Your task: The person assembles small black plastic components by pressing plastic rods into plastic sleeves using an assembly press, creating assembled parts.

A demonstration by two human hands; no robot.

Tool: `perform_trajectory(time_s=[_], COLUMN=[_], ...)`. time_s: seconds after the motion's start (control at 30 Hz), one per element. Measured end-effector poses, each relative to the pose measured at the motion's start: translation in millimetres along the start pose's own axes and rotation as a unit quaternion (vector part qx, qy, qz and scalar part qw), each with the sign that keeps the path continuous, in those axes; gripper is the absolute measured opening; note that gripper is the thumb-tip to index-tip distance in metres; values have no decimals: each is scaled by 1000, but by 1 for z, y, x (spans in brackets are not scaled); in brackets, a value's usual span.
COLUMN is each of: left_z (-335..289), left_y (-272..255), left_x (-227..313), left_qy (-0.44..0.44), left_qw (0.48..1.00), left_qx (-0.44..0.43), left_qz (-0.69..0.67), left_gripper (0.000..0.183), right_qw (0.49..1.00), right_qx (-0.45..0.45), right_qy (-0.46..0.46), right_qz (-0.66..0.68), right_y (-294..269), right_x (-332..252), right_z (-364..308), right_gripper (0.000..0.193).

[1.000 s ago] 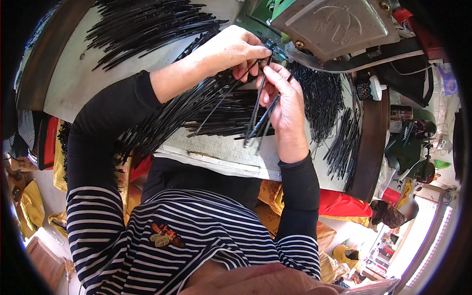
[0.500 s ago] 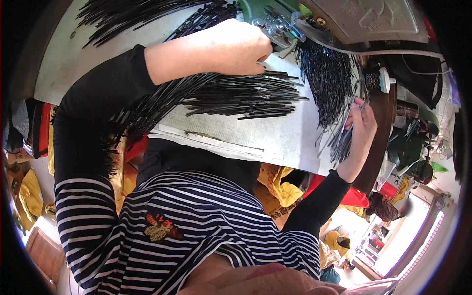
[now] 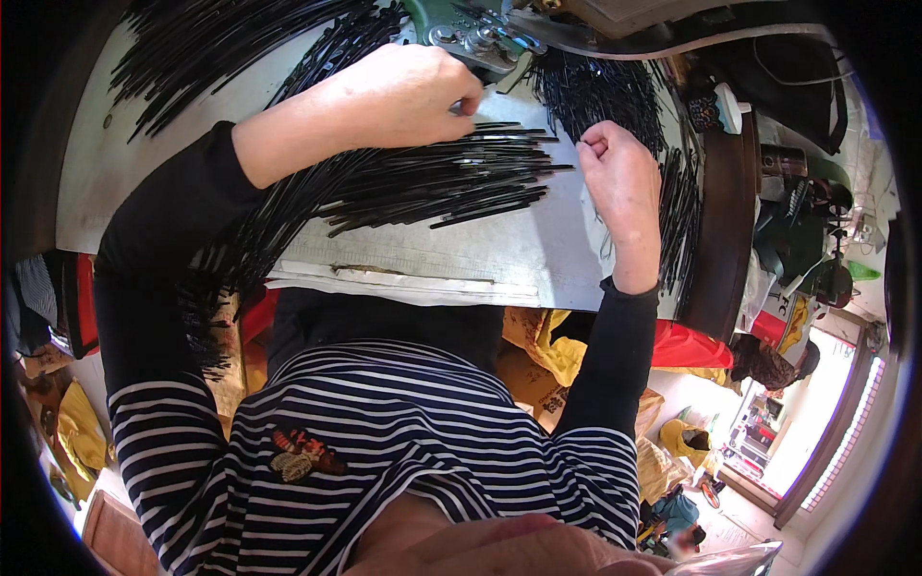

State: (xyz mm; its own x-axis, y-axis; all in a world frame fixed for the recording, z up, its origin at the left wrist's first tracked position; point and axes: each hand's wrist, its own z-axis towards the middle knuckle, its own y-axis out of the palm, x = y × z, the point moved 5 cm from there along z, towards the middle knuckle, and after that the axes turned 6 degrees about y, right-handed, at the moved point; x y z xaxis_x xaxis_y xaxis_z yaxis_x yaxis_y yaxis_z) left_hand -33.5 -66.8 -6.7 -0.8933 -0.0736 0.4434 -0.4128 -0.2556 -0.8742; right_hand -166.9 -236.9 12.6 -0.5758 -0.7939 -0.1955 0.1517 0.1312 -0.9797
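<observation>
Right hand, fingers together, has moved off the rightmost rods; left hand curled, hold unclear.

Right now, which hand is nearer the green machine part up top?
Left. The left hand is just below the green machine part in the picture; the right hand is farther, lower and to its right.

Bright opening (nearly white) beyond a pale floor
</observation>
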Motion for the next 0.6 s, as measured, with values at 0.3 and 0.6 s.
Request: perform_trajectory(time_s=[0.3,0.6], left_z=[17,16], left_y=[10,12], left_x=[7,-1], left_qy=[9,-26], left_qw=[999,1000], left_qx=[-34,-9], left_qz=[-16,-5], left_gripper=[13,13], right_qw=[984,828], right_qx=[65,-19], right_qy=[-88,-55], right_qz=[141,558], right_y=[-4,-4], right_x=[-31,-34], right_z=[-1,-3], right_gripper=[8,11])
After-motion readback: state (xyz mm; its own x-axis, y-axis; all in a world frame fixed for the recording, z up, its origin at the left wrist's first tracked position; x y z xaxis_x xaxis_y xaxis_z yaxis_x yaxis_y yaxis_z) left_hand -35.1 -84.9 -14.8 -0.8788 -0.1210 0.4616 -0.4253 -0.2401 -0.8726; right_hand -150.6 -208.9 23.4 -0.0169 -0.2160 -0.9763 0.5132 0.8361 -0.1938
